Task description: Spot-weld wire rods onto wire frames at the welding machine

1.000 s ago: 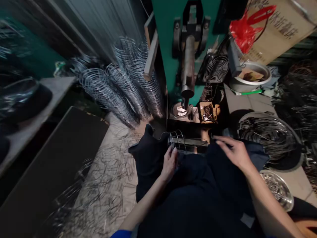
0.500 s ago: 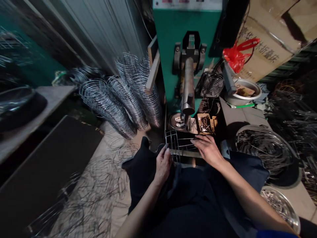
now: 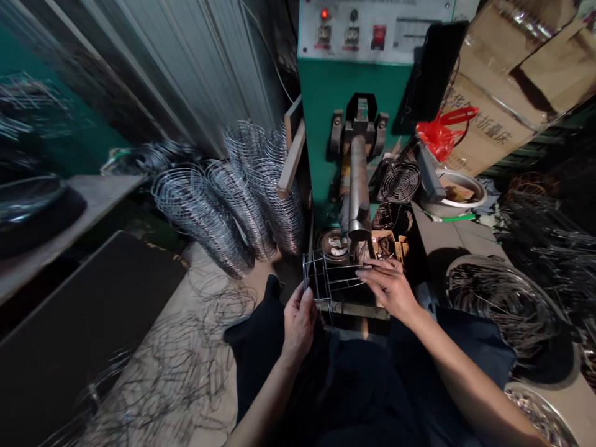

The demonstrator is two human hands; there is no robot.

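Between my hands, above my lap, is a small frame of bent metal wire (image 3: 321,274) with crossing bars. My left hand (image 3: 299,316) is closed on its left end, thumb on top. At the other end my right hand (image 3: 390,285) pinches the long wires that run out to the right. Just beyond stands a green welding-type machine (image 3: 321,81), its thick metal cylinder arm (image 3: 358,186) pointing down toward me above the wire frame. A round dish (image 3: 333,245) with white bits sits under that arm, and a small carton of metal pieces (image 3: 388,244) lies beside it.
Several stacks of wire rings (image 3: 200,217) stand at left. Loose wire pieces (image 3: 172,366) cover the floor near a dark board (image 3: 84,329). On the right are a basin of wire rods (image 3: 503,304), a metal bowl (image 3: 540,413), a white pot (image 3: 459,208) and a cardboard box (image 3: 484,124).
The view has tilted up, showing more of the machine's panel with a red light lit. Both hands keep hold of the wire frame, which has shifted slightly left and turned a little.
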